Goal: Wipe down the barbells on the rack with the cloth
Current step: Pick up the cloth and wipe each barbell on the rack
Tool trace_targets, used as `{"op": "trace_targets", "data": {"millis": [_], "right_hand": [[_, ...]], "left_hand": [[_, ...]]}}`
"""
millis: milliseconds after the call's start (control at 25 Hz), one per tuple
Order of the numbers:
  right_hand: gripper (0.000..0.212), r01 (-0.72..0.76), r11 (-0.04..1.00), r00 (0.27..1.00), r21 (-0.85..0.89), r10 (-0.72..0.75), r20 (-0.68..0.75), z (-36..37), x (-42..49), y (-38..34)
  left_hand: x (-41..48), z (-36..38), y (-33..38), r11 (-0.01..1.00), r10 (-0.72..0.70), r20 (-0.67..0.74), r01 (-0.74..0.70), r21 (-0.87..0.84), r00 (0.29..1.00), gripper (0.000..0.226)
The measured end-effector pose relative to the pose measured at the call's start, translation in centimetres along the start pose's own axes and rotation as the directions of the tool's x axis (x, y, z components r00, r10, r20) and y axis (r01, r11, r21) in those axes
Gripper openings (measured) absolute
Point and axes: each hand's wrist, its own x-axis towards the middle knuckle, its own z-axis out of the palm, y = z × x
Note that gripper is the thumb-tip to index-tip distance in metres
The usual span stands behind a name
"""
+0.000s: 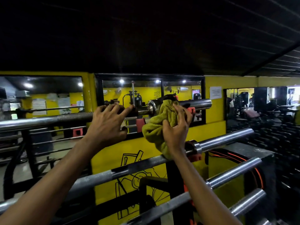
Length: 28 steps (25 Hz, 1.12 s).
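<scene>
Right hand (177, 127) has the yellow cloth (155, 125) bunched against the top barbell (48, 120) right by its collar. The left hand (107, 122) hooks over the shaft to steady it. I'd wrap the cloth fully round and twist while sliding outward, then do the lower bars (227, 140).

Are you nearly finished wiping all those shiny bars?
Probably not. I cannot tell if any bar is finished yet. Right now the right hand presses the cloth on the top barbell near its collar, while the left hand holds its shaft. The lower barbells wait below.
</scene>
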Motion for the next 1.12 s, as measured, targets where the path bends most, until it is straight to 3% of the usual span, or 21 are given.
{"op": "trace_targets", "data": {"millis": [80,120,200,240,320,400,440,480,520,560,600,640,680,720,800,880,920,1040,1120], "right_hand": [[0.054,-0.237,0.930,0.958,0.281,0.272,-0.094,1.2,-1.4,-1.2],[0.047,-0.342,0.833,0.908,0.435,0.412,-0.075,1.7,-1.8,-1.3],[0.026,-0.537,0.600,0.797,0.592,0.591,0.124,2.0,-2.4,-1.0],[0.023,-0.633,0.537,0.744,0.558,0.620,0.248,2.3,-2.8,-0.5],[0.018,-0.785,0.298,0.582,0.544,0.656,0.480,2.0,-2.7,0.7],[0.024,-0.775,0.457,0.630,0.437,0.620,0.467,0.3,-2.7,2.1],[0.032,-0.691,0.605,0.722,0.394,0.569,0.394,-1.1,-3.2,1.8],[0.021,-0.758,0.419,0.650,0.500,0.550,0.524,-1.9,-2.6,0.6],[0.015,-0.821,0.308,0.560,0.481,0.595,0.576,-2.8,-1.7,-0.6],[0.015,-0.813,0.376,0.575,0.444,0.637,0.513,-3.5,-0.4,-2.5],[0.015,-0.800,0.450,0.600,0.398,0.603,0.526,-3.4,0.2,-2.8],[0.012,-0.758,0.586,0.646,0.286,0.619,0.446,-4.2,1.0,-3.6],[0.008,-0.624,0.772,0.763,0.122,0.567,0.311,-4.9,1.8,-3.8],[0.016,-0.467,0.884,0.857,-0.030,0.461,0.231,-5.2,2.3,-4.6],[0.047,-0.097,0.950,0.973,-0.295,0.153,0.173,-4.6,3.8,-6.3],[0.060,0.255,0.816,0.947,-0.518,-0.104,0.303,-3.4,6.1,-7.4],[0.062,0.353,0.751,0.902,-0.558,-0.115,0.416,-2.8,7.6,-7.7],[0.054,0.356,0.748,0.754,-0.560,0.124,0.645,-1.1,9.9,-6.6],[0.050,0.320,0.756,0.742,-0.571,0.175,0.647,-0.5,9.9,-5.5]], "left_hand": [[-0.1,-0.3,0.1,1.000,-0.001,0.016,0.001,-0.005,1.000,0.086],[-0.1,-0.3,0.1,1.000,0.001,0.026,0.000,-0.014,1.000,0.085],[-0.1,-0.7,0.1,0.999,-0.003,0.034,0.005,-0.041,0.999,0.085],[-0.2,-1.0,0.1,0.998,-0.009,0.034,0.011,-0.067,0.999,0.087],[-0.5,-1.5,0.2,0.993,-0.016,0.040,0.020,-0.114,0.999,0.093],[-0.5,-1.8,0.1,0.988,-0.013,0.056,0.022,-0.153,0.998,0.097],[-0.5,-1.9,0.0,0.988,-0.012,0.064,0.021,-0.153,0.998,0.097],[-0.5,-1.8,0.0,0.989,-0.014,0.061,0.023,-0.143,0.998,0.096],[-0.4,-1.6,0.0,0.991,-0.021,0.055,0.028,-0.131,0.998,0.093],[-0.4,-1.4,0.2,0.991,-0.029,0.050,0.036,-0.128,0.998,0.089],[-0.4,-1.2,0.5,0.989,-0.044,0.052,0.051,-0.137,0.998,0.087],[-0.4,-1.0,0.9,0.986,-0.062,0.055,0.070,-0.150,0.997,0.087],[-0.6,-0.7,1.4,0.983,-0.079,0.051,0.086,-0.161,0.996,0.089],[-0.8,-0.5,1.9,0.980,-0.097,0.031,0.101,-0.172,0.995,0.090],[-1.2,0.0,2.5,0.970,-0.125,-0.043,0.113,-0.214,0.991,0.088],[-1.3,0.4,2.5,0.961,-0.136,-0.095,0.109,-0.253,0.986,0.085],[-1.3,0.6,2.5,0.960,-0.139,-0.112,0.106,-0.260,0.984,0.084],[-1.4,1.2,2.5,0.959,-0.142,-0.158,0.097,-0.266,0.977,0.077],[-1.5,1.7,2.7,0.966,-0.129,-0.169,0.086,-0.245,0.977,0.077]]}}
